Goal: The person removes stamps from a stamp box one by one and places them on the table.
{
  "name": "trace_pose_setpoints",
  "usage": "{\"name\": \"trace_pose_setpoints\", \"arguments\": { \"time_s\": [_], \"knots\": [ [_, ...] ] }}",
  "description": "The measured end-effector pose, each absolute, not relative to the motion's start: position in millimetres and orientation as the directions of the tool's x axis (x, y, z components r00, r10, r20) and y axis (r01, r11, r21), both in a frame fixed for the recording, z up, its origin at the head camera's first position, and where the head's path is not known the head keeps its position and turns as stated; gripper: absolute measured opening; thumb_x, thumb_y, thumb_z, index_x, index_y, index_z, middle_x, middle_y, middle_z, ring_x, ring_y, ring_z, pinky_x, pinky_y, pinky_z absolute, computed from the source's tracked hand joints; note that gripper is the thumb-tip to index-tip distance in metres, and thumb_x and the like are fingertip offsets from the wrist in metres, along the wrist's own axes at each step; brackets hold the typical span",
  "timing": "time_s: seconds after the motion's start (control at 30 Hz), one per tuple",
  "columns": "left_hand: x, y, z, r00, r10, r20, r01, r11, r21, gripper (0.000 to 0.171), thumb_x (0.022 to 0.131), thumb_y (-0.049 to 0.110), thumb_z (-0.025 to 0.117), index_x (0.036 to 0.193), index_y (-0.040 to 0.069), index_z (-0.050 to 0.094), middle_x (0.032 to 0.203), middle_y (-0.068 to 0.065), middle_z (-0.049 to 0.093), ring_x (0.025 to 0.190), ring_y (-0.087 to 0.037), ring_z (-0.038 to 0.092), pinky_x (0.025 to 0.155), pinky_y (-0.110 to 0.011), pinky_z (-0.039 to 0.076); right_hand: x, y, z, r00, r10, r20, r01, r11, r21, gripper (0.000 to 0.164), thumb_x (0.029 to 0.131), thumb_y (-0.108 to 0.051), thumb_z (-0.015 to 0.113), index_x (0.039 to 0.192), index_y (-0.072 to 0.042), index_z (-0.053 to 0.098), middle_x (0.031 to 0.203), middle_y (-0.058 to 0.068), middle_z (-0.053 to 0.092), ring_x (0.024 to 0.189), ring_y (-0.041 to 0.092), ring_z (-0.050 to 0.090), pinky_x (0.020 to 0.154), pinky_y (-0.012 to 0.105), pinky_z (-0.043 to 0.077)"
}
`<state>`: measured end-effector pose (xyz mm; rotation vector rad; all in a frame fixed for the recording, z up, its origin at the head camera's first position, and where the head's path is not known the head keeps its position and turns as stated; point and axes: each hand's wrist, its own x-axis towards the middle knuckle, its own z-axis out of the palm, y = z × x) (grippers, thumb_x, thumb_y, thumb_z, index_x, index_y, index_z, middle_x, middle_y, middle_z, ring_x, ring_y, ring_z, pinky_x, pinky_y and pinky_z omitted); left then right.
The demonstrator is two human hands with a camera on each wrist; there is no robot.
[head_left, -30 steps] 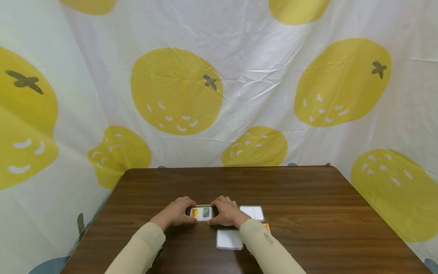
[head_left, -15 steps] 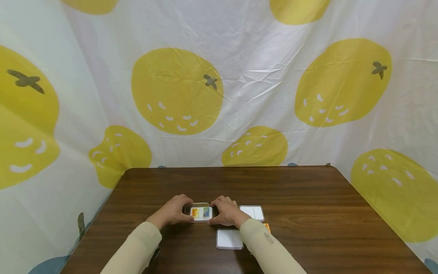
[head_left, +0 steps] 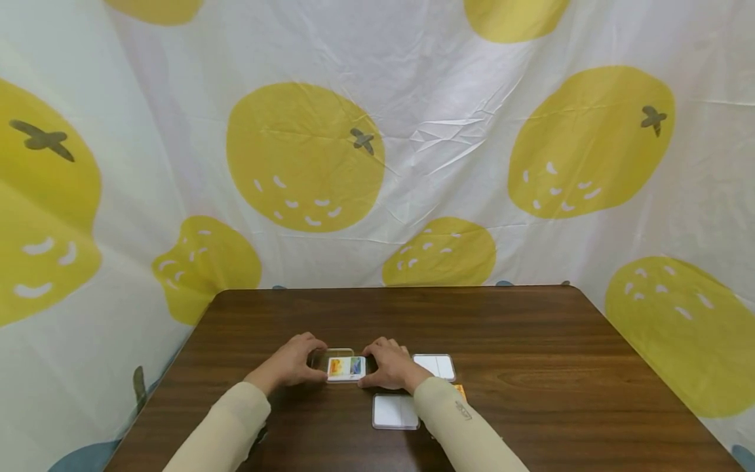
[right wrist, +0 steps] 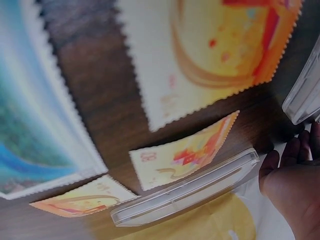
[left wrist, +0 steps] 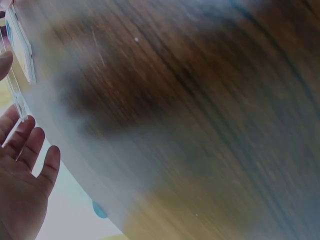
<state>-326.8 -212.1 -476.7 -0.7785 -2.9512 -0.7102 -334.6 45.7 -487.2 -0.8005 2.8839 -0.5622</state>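
My left hand pinches the edge of a clear plastic lid between thumb and fingers. In the left wrist view the lid stands slightly apart from a white-lined case. Two stamps, one orange and one blue, lie in the white-lined stamp case. My right hand grips that case's right end, thumb at the near side and fingers at the far side. In the right wrist view, my right hand shows with the case end at its fingertips.
Two more white-lined cases lie on the brown table: one case right of my right hand, another case nearer. Loose stamps lie under the right forearm, including a large blue-green stamp. A lemon-print cloth hangs behind.
My left hand has moved left and slightly away from me, and the clear lid has slid leftward off the stamp case with it. The right hand and the case stay put.
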Motion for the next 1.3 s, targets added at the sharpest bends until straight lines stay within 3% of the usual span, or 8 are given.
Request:
{"name": "trace_pose_setpoints", "arguments": {
  "time_s": [0.23,1.3],
  "knots": [
    [-324,-220,-475,-0.892,0.439,0.107,0.44,0.79,0.428,0.061,0.075,0.037,0.086,0.12,0.001,0.064,0.108,-0.007,0.058,0.105,-0.03,0.053,0.092,-0.05,0.045,-335,47,-489,-0.854,-0.521,0.009,-0.486,0.791,-0.373,0.059,0.081,-0.047,0.08,0.127,-0.014,0.062,0.131,0.008,0.053,0.123,0.029,0.046,0.099,0.048,0.035],
    [-309,-292,-475,-0.91,0.404,0.099,0.409,0.825,0.391,0.061,0.075,0.034,0.086,0.121,0.0,0.064,0.111,-0.008,0.062,0.107,-0.034,0.054,0.089,-0.055,0.045,-334,46,-488,-0.857,-0.515,0.007,-0.476,0.787,-0.392,0.059,0.08,-0.046,0.08,0.126,-0.013,0.063,0.13,0.007,0.053,0.124,0.028,0.046,0.1,0.048,0.035]
  ]
}}
